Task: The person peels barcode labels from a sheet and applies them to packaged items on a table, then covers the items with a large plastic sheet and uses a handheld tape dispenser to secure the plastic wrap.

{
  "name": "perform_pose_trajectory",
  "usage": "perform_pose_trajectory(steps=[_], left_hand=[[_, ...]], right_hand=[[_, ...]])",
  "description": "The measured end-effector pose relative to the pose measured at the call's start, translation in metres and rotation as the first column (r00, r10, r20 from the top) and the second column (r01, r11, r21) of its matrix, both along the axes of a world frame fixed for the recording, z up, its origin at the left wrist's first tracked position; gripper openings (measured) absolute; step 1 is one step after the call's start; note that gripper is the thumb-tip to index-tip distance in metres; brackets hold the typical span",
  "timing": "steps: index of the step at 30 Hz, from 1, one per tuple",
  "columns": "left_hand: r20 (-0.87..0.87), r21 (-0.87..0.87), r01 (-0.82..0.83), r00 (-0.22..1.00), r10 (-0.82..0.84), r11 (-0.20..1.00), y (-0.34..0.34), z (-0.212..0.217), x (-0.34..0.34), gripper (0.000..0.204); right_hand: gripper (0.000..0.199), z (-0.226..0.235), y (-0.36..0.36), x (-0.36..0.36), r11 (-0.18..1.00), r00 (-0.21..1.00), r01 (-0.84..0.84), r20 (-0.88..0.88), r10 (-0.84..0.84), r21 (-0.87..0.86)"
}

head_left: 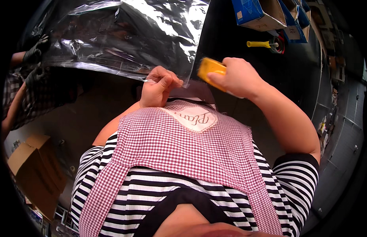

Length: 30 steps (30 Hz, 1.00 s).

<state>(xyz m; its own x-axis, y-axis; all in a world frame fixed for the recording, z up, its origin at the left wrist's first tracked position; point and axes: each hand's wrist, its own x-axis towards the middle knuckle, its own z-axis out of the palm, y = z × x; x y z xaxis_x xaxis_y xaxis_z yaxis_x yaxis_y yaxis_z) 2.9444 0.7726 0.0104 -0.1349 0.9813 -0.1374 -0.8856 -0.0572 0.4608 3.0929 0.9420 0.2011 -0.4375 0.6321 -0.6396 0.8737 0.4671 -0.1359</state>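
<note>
A sheet of shiny clear plastic film (112, 43) lies over the dark table and reaches its near edge. My left hand (158, 85) is closed in a pinch on the film's near edge, close to its right corner. My right hand (242, 77) is closed around a flat yellow hand tool (211, 73), raised just right of the film's corner. The tool is blurred, and my fingers cover part of it, so its exact kind is unclear.
On the dark table (227, 43), blue cardboard boxes (262, 17) stand at the far right beside a yellow-handled roller (259, 44). A co-worker's dark-gloved hands (35, 63) are at the film's left edge. An open brown carton (37, 170) stands at the lower left.
</note>
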Motion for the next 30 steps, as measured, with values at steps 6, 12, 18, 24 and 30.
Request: perform_pose_trajectory(steps=[6,12,18,24,30], left_hand=[[0.024,-0.207,0.065,0.998,-0.061,0.976,0.004,0.006,-0.004,0.013],[0.174,-0.185,0.151,0.978,-0.119,0.971,0.009,0.002,-0.007,0.014],[0.202,-0.307,0.155,0.975,-0.095,0.939,0.009,0.012,-0.004,0.015],[0.187,-0.32,0.12,0.98,-0.061,0.94,0.015,0.006,-0.002,0.013],[0.212,-0.323,0.108,0.976,-0.039,0.94,0.014,0.006,-0.005,0.012]], right_hand=[[0.044,0.017,0.013,0.087,0.977,0.959,0.181,-0.243,-0.148,0.116],[0.043,-0.082,0.015,0.168,0.778,0.935,0.099,-0.325,0.14,0.62],[0.048,-0.099,-0.011,0.119,0.576,0.79,0.27,-0.52,0.326,0.772],[0.044,-0.128,-0.047,0.013,0.942,0.375,-0.01,-0.875,-0.306,-0.334],[0.029,-0.156,-0.057,-0.004,0.937,0.26,0.036,-0.902,-0.344,-0.347]])
